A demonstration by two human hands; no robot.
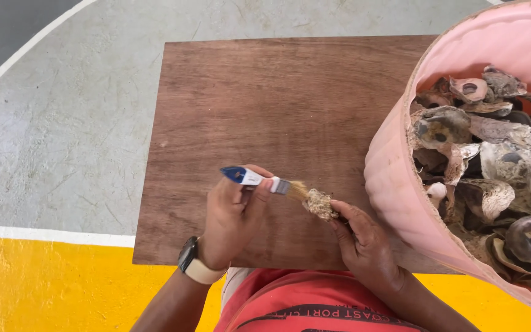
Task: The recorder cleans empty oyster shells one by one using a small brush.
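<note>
Left grip (232,212) angles brush (259,180) onto right-held shell (319,203).

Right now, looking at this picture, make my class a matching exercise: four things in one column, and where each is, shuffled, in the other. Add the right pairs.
Things:
1. paintbrush
2. small shell
3. pink bucket
4. wooden board

Places:
A. lying flat on the painted floor
B. pinched in the right hand's fingertips
C. at the right, full of shells
D. gripped in the left hand, bristles against the shell

Pairs: 1-D, 2-B, 3-C, 4-A. The left hand wears a watch; the right hand is bare.
</note>
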